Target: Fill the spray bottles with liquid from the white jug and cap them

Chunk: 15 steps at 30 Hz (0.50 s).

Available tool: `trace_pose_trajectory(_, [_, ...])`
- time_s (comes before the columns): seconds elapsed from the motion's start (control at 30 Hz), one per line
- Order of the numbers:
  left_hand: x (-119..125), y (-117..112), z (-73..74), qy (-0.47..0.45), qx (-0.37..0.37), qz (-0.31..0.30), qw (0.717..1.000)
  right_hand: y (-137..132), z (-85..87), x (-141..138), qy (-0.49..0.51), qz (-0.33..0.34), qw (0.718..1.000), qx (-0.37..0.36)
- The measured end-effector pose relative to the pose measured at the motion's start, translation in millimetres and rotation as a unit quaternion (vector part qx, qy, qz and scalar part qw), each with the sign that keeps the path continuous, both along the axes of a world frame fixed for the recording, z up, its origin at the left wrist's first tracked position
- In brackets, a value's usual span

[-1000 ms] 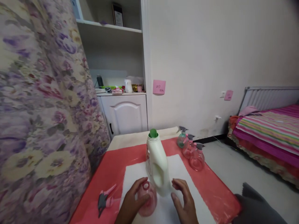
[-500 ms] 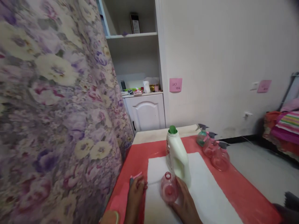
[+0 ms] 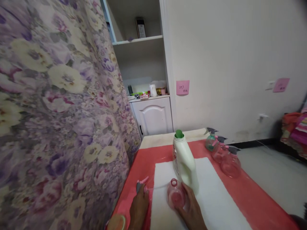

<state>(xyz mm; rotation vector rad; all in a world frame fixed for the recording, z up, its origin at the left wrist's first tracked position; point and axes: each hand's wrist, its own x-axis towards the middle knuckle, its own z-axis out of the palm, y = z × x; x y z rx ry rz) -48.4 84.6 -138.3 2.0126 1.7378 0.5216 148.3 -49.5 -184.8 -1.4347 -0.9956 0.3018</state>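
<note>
Right hand [image 3: 191, 207] clasping a pink bottle [image 3: 176, 195]
Left hand [image 3: 140, 203] half hides the spray head [image 3: 138, 186]; its grip I can't tell.

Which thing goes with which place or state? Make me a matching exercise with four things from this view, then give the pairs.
1. Jug
2. Open bottle
3. Spray head
4. Curtain

A. At the left hand
B. Flowered
C. Held in the right hand
D. Green piece in its mouth

Pairs: 1-D; 2-C; 3-A; 4-B
</note>
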Motion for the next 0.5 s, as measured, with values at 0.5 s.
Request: trace_pose_trajectory(0.5, [-14.2,-17.5,19.6,0.009,0.012,-0.014,1.0,-4.4,14.3,-3.1,-0.059,-0.022,0.998,0.024])
